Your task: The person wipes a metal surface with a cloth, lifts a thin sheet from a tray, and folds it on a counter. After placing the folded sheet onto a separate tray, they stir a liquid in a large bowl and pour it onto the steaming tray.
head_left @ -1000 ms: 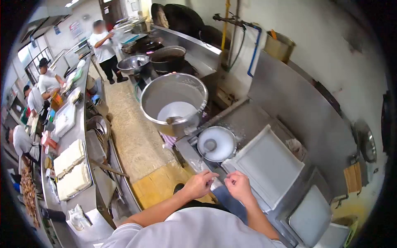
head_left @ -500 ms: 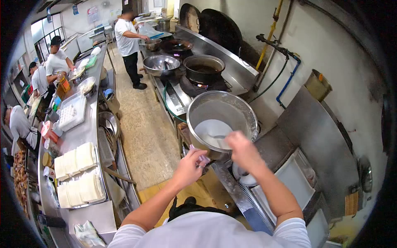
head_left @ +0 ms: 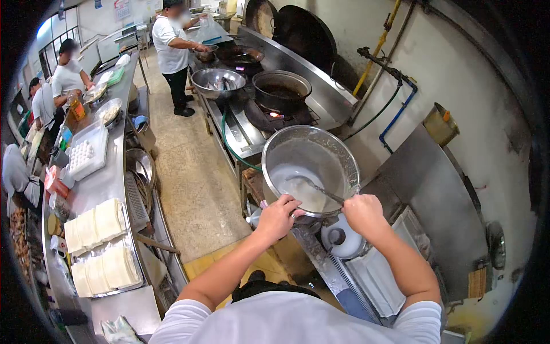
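Observation:
A large metal mixing bowl (head_left: 338, 146) with milky white liquid (head_left: 312, 198) in its bottom stands in front of me. My right hand (head_left: 365, 211) is closed around the handle of a metal ladle (head_left: 325, 191) at the near right rim. The ladle slants down to the left, its head partly hidden in the liquid. At the near left rim, my left hand (head_left: 279, 217) grips the bowl's edge with fingers curled over it. A bit of pinkish cloth (head_left: 263, 203) shows beside those fingers.
A wok range with a dark pot (head_left: 282, 92) and a steel bowl (head_left: 219, 83) lies beyond. To the left, a steel counter holds trays of pale wrapper sheets (head_left: 94, 223) and a tub of eggs (head_left: 89, 152). One person (head_left: 172, 51) stands by the range; others work at left.
My right hand has come back toward me and right, drawing the ladle handle to the near rim. My left hand has moved right and up onto the rim. The view has shifted slightly.

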Demonstrator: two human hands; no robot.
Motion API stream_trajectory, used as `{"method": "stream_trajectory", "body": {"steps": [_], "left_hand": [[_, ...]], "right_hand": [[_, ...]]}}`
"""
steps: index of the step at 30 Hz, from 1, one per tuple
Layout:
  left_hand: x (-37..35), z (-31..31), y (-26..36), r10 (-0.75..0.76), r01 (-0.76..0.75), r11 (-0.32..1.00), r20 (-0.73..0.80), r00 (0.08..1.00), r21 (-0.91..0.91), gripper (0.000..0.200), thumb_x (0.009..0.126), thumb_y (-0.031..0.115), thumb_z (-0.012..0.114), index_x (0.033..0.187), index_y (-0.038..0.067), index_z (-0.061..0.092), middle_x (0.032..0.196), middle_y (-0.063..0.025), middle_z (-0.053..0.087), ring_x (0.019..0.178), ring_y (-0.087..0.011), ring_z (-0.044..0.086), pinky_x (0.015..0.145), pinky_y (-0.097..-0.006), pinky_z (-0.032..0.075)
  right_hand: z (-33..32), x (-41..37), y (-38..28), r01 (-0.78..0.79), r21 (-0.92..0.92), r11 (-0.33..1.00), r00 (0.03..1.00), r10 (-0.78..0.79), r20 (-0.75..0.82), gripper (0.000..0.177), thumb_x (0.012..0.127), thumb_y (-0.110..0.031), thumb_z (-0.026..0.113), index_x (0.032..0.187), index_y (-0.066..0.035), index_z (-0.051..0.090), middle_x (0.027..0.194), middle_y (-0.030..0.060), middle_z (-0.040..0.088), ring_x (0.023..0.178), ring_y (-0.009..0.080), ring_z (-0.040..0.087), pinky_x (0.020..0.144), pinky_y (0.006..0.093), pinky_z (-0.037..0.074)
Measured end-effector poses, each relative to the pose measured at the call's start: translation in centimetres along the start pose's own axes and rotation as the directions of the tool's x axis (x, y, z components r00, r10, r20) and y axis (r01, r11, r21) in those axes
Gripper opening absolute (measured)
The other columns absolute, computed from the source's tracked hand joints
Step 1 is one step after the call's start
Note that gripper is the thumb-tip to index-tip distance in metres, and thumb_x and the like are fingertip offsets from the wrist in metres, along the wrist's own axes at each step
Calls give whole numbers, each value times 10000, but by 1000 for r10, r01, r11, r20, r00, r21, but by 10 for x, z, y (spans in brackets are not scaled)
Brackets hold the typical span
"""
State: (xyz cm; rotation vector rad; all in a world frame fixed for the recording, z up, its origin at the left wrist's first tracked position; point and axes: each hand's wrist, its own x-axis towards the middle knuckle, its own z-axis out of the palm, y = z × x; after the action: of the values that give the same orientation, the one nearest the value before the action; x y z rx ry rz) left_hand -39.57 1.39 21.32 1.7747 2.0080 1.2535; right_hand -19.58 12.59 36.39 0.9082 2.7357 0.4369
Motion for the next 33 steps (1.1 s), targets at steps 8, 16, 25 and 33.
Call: {"method": "stream_trajectory", "body": {"steps": [8,16,25,33], "left_hand": [[0,11,0,-38,34,998,-90,995,-50,212,888,260,751,1074,158,757,1095,-38,678,913,-328,687,768,-437,569],[0,10,10,-83,75,994,-108,991,-80,195,884,214,749,1058,128,760,1084,-55,679,927,-321,686,776,-432,555],[1,13,10,-58,57,998,-125,990,-15,191,887,171,733,1069,115,747,1102,-53,676,933,-313,691,776,-426,558],[-2,15,12,-97,95,995,-108,989,-17,189,884,154,733,1069,113,745,1099,-49,674,871,-295,700,746,-409,562]], "right_hand": [[-66,-11,22,91,19,996,969,-93,229,134,786,-130,662,796,-54,772,817,184,749,775,328,757,708,424,608],[3,-11,-15,98,150,984,987,-116,113,190,790,-108,662,895,28,742,826,222,730,755,356,749,701,446,614],[20,-8,32,67,-8,998,980,-64,190,213,872,-112,617,995,-1,749,962,183,739,852,330,758,749,426,623],[-56,4,43,98,266,959,871,-212,443,232,829,-57,578,939,68,738,971,283,724,918,430,728,793,507,590]]}}
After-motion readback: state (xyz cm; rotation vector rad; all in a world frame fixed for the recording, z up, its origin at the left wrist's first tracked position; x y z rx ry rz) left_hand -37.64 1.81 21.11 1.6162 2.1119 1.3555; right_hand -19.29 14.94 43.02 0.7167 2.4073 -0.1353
